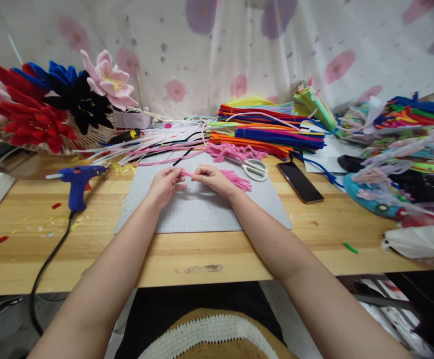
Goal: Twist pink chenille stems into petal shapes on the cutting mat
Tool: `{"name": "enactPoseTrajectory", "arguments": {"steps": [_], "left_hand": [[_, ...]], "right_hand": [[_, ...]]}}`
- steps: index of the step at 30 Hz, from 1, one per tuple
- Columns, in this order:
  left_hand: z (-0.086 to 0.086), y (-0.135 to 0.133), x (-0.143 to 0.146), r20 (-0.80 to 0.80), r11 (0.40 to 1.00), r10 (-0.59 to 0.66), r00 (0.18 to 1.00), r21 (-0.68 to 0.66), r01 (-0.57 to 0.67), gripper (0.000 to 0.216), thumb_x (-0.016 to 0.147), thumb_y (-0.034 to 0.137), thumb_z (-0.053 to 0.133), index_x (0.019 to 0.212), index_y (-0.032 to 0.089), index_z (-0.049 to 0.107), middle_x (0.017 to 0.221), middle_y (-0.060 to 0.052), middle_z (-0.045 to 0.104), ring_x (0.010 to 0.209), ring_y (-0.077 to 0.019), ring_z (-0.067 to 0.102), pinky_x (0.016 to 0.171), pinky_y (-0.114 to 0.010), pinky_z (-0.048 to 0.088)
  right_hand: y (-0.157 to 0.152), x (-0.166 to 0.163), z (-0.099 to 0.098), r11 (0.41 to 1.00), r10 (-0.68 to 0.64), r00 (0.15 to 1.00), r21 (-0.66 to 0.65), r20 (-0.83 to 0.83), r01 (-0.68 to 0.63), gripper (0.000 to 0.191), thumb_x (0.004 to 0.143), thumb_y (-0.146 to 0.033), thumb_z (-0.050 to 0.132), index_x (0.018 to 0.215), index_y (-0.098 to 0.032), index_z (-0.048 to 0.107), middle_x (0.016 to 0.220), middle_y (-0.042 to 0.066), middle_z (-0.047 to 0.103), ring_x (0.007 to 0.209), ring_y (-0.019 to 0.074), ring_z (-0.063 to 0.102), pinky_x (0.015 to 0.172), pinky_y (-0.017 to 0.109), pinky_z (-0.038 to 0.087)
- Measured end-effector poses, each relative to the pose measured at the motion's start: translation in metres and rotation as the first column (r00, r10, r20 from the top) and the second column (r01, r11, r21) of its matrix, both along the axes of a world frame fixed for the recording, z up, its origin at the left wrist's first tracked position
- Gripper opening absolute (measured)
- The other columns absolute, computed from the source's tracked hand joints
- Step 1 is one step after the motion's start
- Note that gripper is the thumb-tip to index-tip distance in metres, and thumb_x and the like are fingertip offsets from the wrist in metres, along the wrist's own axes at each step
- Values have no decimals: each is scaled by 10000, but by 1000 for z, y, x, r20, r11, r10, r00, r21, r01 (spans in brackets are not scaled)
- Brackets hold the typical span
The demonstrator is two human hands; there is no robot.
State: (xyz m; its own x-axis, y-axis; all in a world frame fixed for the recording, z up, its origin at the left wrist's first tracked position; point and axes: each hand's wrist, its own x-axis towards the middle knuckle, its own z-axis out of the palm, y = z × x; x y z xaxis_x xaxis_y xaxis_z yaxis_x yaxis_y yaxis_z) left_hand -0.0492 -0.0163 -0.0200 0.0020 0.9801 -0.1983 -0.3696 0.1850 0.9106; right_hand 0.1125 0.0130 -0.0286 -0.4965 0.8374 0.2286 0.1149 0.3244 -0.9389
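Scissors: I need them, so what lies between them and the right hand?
Pink pipe cleaners on the grey mat, in the head view.

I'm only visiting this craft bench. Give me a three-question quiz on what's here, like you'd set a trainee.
1. True or false: the left hand and right hand both hold pink pipe cleaners over the grey mat.
2. Which tool stands left of the mat? A hammer, B glue gun, C stapler.
3. Name the white-handled tool at the mat's far right corner.
Key: 1 true; 2 B; 3 scissors.
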Motion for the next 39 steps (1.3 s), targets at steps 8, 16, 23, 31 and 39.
{"name": "enactPoseTrajectory", "arguments": {"steps": [8, 16, 23, 31, 39], "left_hand": [[-9, -1, 6, -402, 949, 144, 904, 316, -10, 191, 642, 318, 674, 706, 148, 614, 579, 21, 578, 461, -63, 498, 467, -184, 445], [-14, 1, 6, -401, 953, 124, 908, 304, 4, 253, 587, 311, 711, 773, 157, 636, 641, 9, 599, 533, -83, 524, 473, -183, 440], [-13, 0, 5, -419, 962, 136, 898, 272, -19, 260, 579, 275, 709, 808, 165, 654, 687, 0, 599, 592, -93, 523, 482, -175, 448], [-8, -6, 14, -241, 961, 238, 941, 196, -193, 398, 551, 237, 720, 925, 142, 626, 708, 3, 615, 603, -92, 566, 537, -205, 489], [-6, -3, 13, -177, 980, 187, 966, 103, -171, 329, 510, 181, 738, 794, 117, 585, 680, -5, 632, 570, -95, 582, 539, -230, 501]], "right_hand": [[0, -5, -2, 999, -7, 994, 32, 106, 4, 189, 720, -331, 564, 695, -147, 531, 692, -12, 507, 651, 93, 428, 624, 238, 346], [-4, -13, -8, 993, -108, 985, 52, 137, 101, 139, 729, -286, 509, 683, -157, 487, 624, -36, 450, 577, 81, 375, 546, 221, 300], [-2, -17, -13, 965, -230, 961, 163, 155, 205, 152, 735, -298, 526, 675, -168, 473, 648, -23, 474, 603, 92, 400, 563, 225, 314], [-3, -20, -12, 968, -218, 967, 158, 130, 197, 150, 745, -299, 508, 678, -166, 488, 625, -25, 495, 590, 89, 425, 570, 225, 335], [-7, -22, -10, 967, -256, 957, 49, 137, 251, 138, 744, -282, 503, 663, -171, 487, 559, -31, 518, 512, 81, 443, 523, 219, 349]]}}
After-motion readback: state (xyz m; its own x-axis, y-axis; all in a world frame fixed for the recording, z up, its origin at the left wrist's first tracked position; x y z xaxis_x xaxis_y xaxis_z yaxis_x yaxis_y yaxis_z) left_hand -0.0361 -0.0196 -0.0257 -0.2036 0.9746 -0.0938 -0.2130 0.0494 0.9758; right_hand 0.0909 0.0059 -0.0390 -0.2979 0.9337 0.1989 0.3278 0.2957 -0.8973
